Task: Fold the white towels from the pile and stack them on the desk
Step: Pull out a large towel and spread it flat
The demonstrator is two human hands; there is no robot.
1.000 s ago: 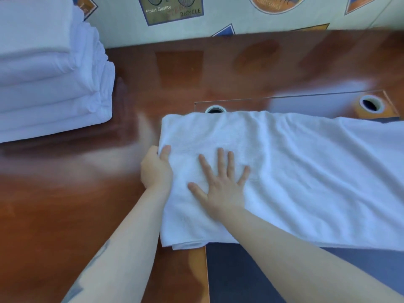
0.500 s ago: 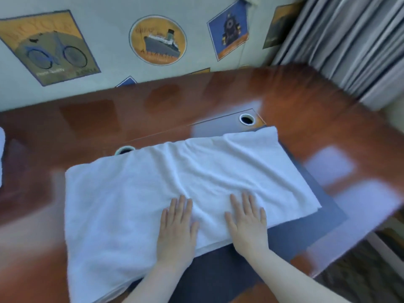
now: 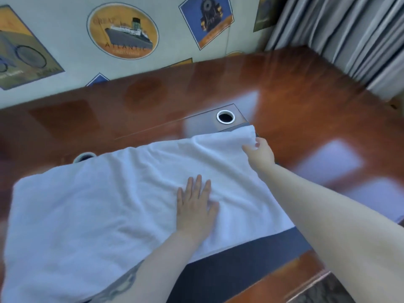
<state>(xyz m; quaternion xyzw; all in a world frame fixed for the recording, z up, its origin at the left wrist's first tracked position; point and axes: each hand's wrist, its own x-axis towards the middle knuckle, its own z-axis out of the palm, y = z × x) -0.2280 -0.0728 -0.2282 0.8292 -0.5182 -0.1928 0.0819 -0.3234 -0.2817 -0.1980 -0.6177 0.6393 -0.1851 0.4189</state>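
Observation:
A white towel [image 3: 105,204], folded lengthwise, lies spread across the glossy wooden desk [image 3: 306,95], partly over a dark grey desk pad [image 3: 240,265]. My left hand [image 3: 194,211] presses flat on the towel near its middle, fingers apart. My right hand [image 3: 260,153] has reached to the towel's far right corner and its fingers pinch that edge. The stack of folded towels is out of view.
Two round cable holes [image 3: 225,117] [image 3: 84,157] sit behind the towel; the left one is half covered. Papered wall with posters runs along the back. Grey curtains [image 3: 349,36] hang at the right. The desk's front right edge [image 3: 306,285] is close.
The right hand slid from the towel's near edge out to its far right corner and took hold of it. The left hand shifted rightward, still flat. The view moved closer.

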